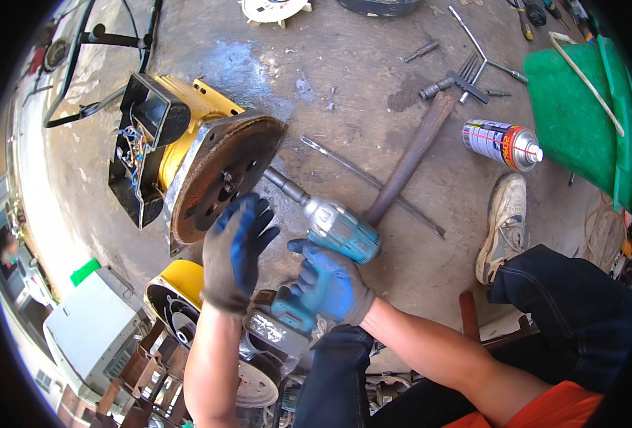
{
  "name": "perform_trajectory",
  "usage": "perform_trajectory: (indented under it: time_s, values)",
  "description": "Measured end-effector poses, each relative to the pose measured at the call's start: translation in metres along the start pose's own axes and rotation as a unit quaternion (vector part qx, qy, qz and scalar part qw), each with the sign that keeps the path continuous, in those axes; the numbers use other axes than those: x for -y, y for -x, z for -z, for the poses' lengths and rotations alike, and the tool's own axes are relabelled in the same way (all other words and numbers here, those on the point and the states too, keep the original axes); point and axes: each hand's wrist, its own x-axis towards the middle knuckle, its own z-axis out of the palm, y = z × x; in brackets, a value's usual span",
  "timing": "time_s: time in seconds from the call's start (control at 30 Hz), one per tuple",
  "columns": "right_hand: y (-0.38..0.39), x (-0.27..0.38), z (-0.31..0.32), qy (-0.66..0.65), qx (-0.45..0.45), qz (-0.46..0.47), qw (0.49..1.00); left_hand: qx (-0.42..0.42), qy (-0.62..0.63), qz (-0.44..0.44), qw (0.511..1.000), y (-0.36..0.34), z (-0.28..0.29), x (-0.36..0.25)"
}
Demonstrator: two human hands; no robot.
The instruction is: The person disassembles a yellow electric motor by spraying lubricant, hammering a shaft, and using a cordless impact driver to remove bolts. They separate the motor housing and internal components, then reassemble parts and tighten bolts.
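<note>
A yellow motor housing [187,107] lies on its side, with an open black box [134,192] of coloured wires and a round, rusty end plate [205,164]. My left hand [237,246], in a grey-and-blue glove, is just below the plate with its fingers apart, holding nothing. My gloved right hand [330,285] grips the handle of a teal-and-silver impact wrench [341,228]. The wrench's long socket [287,185] points toward the plate; its far end is close to the plate's lower right, and I cannot tell if it touches.
Around lie a long rod [359,175], wooden handle [416,150], cross wrench [476,75], spray can [501,143], green plastic piece [565,114] and black metal frame [116,39]. My shoe [501,221] is at right. A yellow housing [180,274], grey casing [87,321] and scrap parts are at lower left.
</note>
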Motion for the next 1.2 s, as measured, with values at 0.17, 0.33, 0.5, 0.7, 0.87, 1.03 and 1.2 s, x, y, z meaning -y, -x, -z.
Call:
perform_trajectory:
  time_s: [0.17,0.33,0.5,0.7,0.87,1.03,1.2]
  values:
    - [-0.015,0.001,-0.01,0.014,-0.028,-0.029,0.999,-0.048,-0.244,-0.152,0.957,0.068,-0.002,-0.049]
    - [-0.023,0.001,-0.018,0.036,-0.028,-0.033,0.998,-0.249,-0.326,-0.434,0.802,0.062,0.013,-0.09]
    - [-0.023,-0.001,-0.017,0.013,-0.013,-0.037,0.999,-0.146,-0.276,-0.433,0.846,0.023,0.038,-0.076]
    - [-0.02,-0.004,-0.025,0.012,-0.013,-0.055,0.998,-0.151,-0.321,-0.412,0.84,0.008,0.032,-0.066]
    - [-0.024,-0.003,-0.034,-0.024,-0.006,-0.058,0.998,-0.138,-0.307,-0.39,0.857,0.007,0.038,-0.066]
    - [-0.024,-0.007,-0.043,-0.015,-0.026,-0.044,0.999,-0.113,-0.334,-0.406,0.843,0.009,0.042,-0.066]
    - [-0.03,-0.011,-0.028,0.03,-0.053,-0.037,0.997,-0.112,-0.321,-0.424,0.839,0.008,0.045,-0.061]
